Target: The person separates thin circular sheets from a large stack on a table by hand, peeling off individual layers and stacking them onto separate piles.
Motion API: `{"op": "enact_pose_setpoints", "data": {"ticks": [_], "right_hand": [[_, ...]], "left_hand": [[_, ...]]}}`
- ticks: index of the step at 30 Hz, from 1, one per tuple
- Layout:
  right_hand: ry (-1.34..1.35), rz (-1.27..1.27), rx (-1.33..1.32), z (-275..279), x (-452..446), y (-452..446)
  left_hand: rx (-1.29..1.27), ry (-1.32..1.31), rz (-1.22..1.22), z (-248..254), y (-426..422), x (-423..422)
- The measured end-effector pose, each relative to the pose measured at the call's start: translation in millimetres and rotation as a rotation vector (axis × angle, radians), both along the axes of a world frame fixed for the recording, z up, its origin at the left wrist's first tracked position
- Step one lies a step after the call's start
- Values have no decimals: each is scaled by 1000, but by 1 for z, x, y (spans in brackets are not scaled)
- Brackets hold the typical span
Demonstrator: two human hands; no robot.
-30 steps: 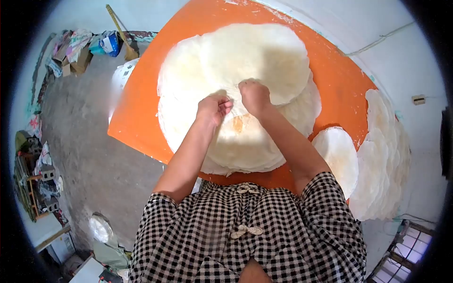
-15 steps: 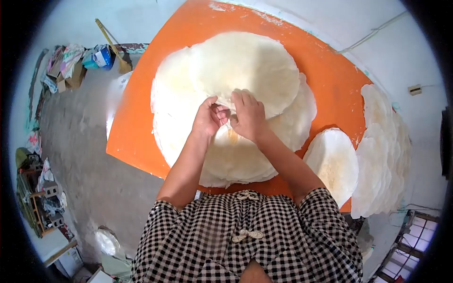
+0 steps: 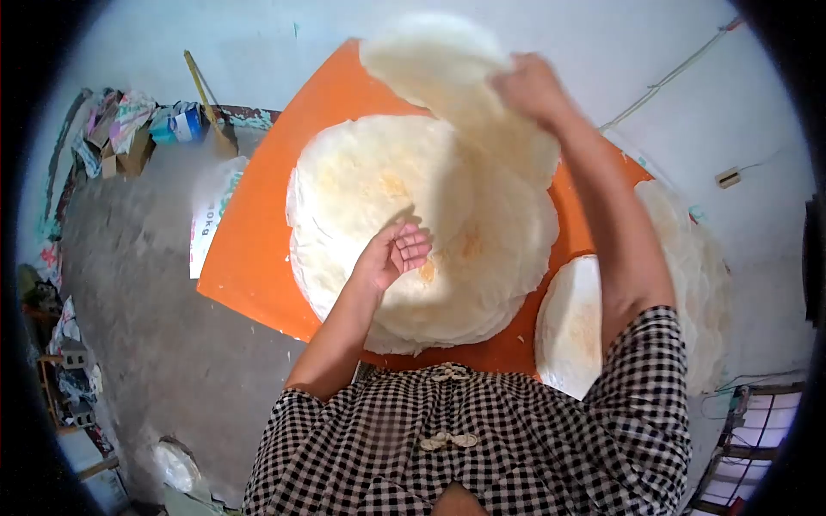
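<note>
A wide pile of thin round flatbreads [image 3: 361, 172] lies on the orange tabletop [image 3: 249, 249]. My right hand [image 3: 532, 89] is raised at the far side of the pile, closed on the edge of one large thin flatbread [image 3: 439, 64]. That sheet hangs in the air, tilted and blurred by motion, and shades the pile's right part. Low over the pile's middle, my left hand [image 3: 397, 254] is palm up with its fingers loosely bent and nothing in it. A smaller stack of folded or narrower flatbreads [image 3: 568, 327] sits to the right, partly behind my right arm.
More overlapping flatbreads [image 3: 693, 284] lean along the right wall. A white printed sack [image 3: 211, 219] shows at the table's left edge. On the left floor stand a broom [image 3: 206, 99], cardboard boxes [image 3: 133, 155] and bags. A plastic-wrapped round bundle [image 3: 176, 464] lies lower left.
My right hand has lifted the top flatbread off the pile and swung it away, up and to the right. My left hand has let go and dropped slightly nearer to me.
</note>
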State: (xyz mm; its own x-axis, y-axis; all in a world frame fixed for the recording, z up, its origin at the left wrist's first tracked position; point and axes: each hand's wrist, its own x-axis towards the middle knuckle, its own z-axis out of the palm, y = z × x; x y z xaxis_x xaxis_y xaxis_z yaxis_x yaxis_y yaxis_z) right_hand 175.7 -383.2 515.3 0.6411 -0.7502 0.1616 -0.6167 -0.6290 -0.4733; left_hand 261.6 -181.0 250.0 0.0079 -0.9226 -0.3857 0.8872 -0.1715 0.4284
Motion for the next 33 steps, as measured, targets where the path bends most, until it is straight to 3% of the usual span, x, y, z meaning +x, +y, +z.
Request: {"op": "enact_pose_setpoints", "data": {"ticks": [3, 5, 7, 10, 11, 12, 14, 16, 17, 20, 23, 26, 29, 30, 32, 33], "right_hand": [[-486, 41, 566, 47, -32, -6], [-559, -66, 723, 58, -53, 0], [-715, -146, 847, 34, -79, 0], [-888, -206, 970, -46, -120, 22], [-874, -337, 1010, -75, -133, 34], [-857, -472, 1050, -107, -145, 45], [-814, -526, 1236, -189, -178, 45], [-787, -470, 1340, -268, -207, 46], [-680, -509, 1195, -295, -212, 46], [-736, -627, 1228, -298, -221, 54], [-738, -662, 1206, -291, -220, 73], [-758, -746, 1121, -281, -210, 99], [-896, -777, 1050, -276, -202, 114], [-911, -779, 1058, -286, -205, 111], [-936, -790, 1078, -313, -212, 104], [-1041, -681, 1061, -312, -209, 106]], "left_hand": [[-37, 69, 26, -5, 3, 4], [-86, 134, 47, -3, 8, 12], [-158, 217, 62, -3, 14, 22], [-141, 301, 313, 33, 42, 19], [-252, 289, 279, 19, 51, 24], [-269, 168, 324, 36, 60, 19], [-298, 286, 280, 13, 72, 17], [-51, 150, 287, -7, 71, 7], [62, 80, 281, -10, 67, 5], [114, -116, 170, 1, 56, 5], [205, -273, 189, -55, 36, 22], [422, -509, 420, -54, 19, 6], [409, -627, 385, -25, 20, -8], [409, -617, 322, -32, 24, -1], [214, -172, 144, -55, 26, 21], [209, -117, 75, -19, 31, 13]]}}
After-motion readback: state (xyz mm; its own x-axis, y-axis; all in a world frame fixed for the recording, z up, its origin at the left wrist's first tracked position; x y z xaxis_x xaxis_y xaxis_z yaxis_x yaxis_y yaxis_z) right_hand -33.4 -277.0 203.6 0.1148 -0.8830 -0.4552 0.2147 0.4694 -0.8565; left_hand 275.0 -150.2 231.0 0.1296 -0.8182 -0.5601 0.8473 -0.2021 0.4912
